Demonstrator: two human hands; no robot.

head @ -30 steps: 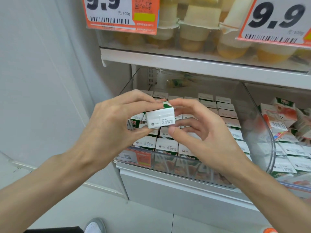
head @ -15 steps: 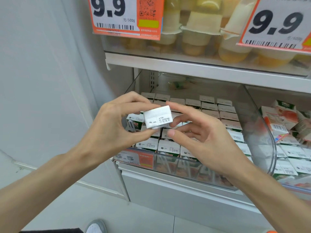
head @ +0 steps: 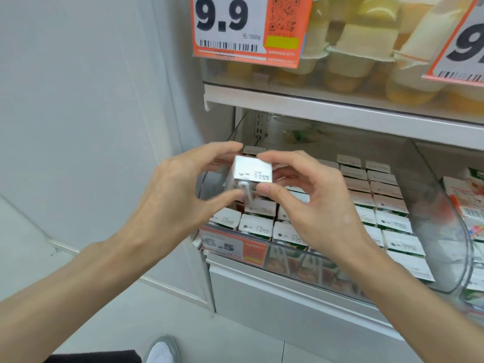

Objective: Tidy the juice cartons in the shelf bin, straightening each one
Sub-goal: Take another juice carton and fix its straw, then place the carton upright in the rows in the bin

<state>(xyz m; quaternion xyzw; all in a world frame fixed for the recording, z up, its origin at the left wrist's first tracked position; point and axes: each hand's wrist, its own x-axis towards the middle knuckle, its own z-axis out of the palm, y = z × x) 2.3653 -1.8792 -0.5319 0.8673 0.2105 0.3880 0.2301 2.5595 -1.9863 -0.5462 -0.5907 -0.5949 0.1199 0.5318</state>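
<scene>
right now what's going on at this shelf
A person's left hand and right hand pinch one small juice carton, held up over the clear shelf bin. Its white top with the printed date faces the camera. Rows of other cartons stand in the bin; this one is not yet back in place.

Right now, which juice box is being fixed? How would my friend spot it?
Find the clear shelf bin with the orange 6.5 price tag. Above its left end, the left hand and right hand pinch one small white carton. Unlike the rows packed in the bin, it is up in the air, straw facing you.
</scene>
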